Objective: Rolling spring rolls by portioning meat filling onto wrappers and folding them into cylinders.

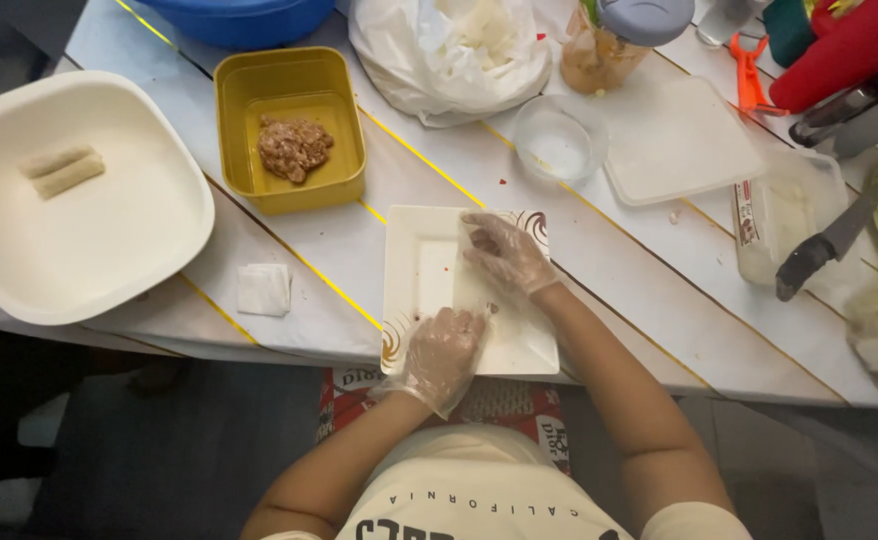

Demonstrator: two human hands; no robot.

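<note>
Your left hand (444, 350) and right hand (504, 252), both in clear gloves, lie flat and open on a thin wrapper sheet (439, 272) spread over the square white plate (529, 350), pinning it so it stays smooth; neither grip closes on anything. The plate sits at the near edge of the bench (619, 270), overhanging slightly. The yellow tub of minced filling (293, 147) waits just beyond, the white tray (109, 230) with two finished rolls (61, 171) further left, bare bench between.
</note>
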